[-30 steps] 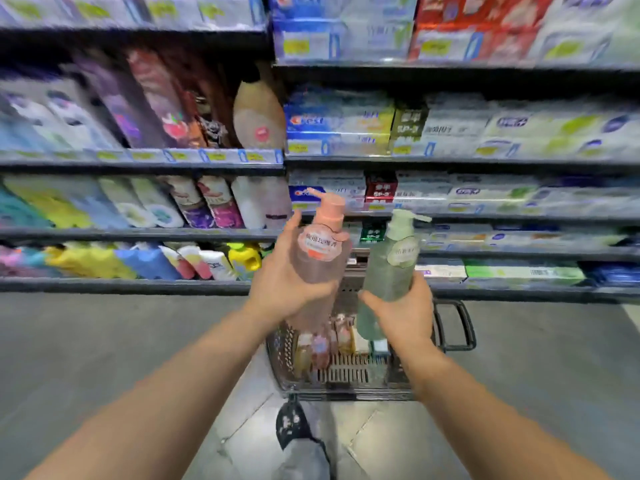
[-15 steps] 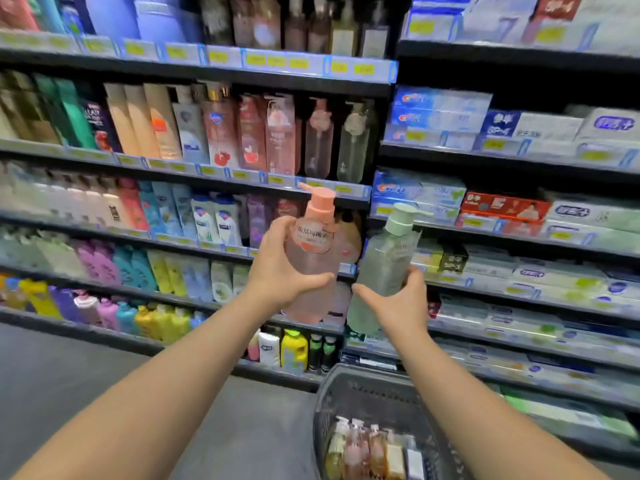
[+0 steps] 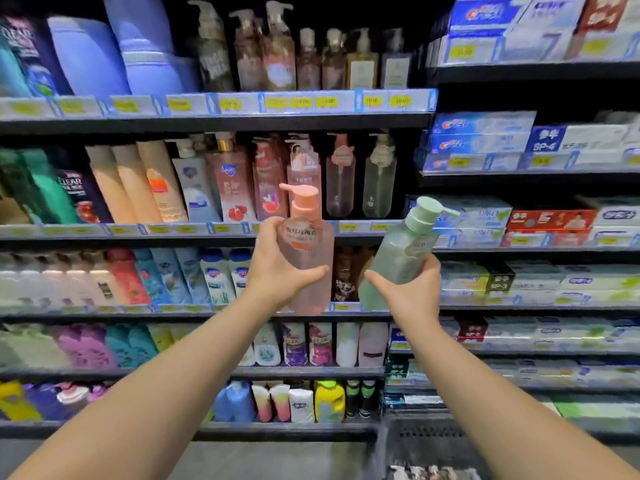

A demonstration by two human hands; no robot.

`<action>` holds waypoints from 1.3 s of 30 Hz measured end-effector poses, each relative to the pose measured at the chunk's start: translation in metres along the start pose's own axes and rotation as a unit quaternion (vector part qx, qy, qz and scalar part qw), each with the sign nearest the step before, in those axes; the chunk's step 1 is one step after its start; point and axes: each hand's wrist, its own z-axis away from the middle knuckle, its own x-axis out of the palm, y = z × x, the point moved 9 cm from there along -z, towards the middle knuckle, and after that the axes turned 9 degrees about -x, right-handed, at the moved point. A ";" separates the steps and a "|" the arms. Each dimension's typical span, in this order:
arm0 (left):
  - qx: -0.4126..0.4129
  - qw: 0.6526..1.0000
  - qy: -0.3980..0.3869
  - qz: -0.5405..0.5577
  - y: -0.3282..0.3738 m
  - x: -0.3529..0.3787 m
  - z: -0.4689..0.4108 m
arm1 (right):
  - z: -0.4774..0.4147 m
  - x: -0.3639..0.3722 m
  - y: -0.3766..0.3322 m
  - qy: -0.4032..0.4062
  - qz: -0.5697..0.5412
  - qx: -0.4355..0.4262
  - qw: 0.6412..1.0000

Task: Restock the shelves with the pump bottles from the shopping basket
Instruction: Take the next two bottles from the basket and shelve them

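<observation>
Dark metal shelving (image 3: 214,123) fills the view, its tiers packed with bottles, tubes and, to the right, stacked toothpaste boxes (image 3: 481,133). On the second tier stand a row of upright pump bottles; at its right end are a clear pinkish pump bottle (image 3: 341,178) and a clear pale-green pump bottle (image 3: 380,178), just beside each other. The dark plastic shopping basket (image 3: 429,441) sits at the bottom edge, more bottle tops showing blurred inside it. The left hand (image 3: 277,268) holds a translucent pink pump bottle with a salmon pump head (image 3: 306,244) upright in front of the shelves, fingers wrapped round its body. The right hand (image 3: 412,292) grips a translucent green pump bottle with a mint pump head (image 3: 401,251), tilted right, fingers curled about its lower half. The two held bottles are near each other, not touching.
</observation>
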 end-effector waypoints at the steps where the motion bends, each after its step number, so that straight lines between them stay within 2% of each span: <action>1: 0.000 1.000 -0.008 0.005 -0.003 0.006 -0.009 | -0.007 0.001 0.001 0.008 0.007 -0.001 1.000; 7: 0.010 1.000 -0.022 0.019 -0.010 0.049 -0.064 | -0.068 0.012 0.009 0.044 0.042 -0.024 0.998; 12: 0.034 0.999 -0.019 0.017 -0.009 0.079 -0.110 | -0.132 0.030 0.009 0.069 -0.009 -0.066 0.995; 16: 0.029 1.000 -0.009 0.010 -0.011 0.094 -0.138 | -0.174 0.049 0.008 0.058 -0.028 -0.083 0.995; 22: 0.015 0.999 -0.044 -0.008 -0.018 0.115 -0.164 | -0.220 0.078 0.016 0.036 0.063 -0.076 0.995; 29: 0.008 0.998 -0.061 -0.011 -0.028 0.126 -0.178 | -0.250 0.098 0.043 0.017 0.185 -0.027 0.982; 35: 0.000 0.998 -0.062 -0.013 -0.034 0.133 -0.183 | -0.262 0.098 0.054 0.032 0.228 0.013 0.973; 39: -0.006 0.998 -0.064 -0.011 -0.039 0.136 -0.184 | -0.263 0.099 0.055 0.005 0.245 0.003 0.970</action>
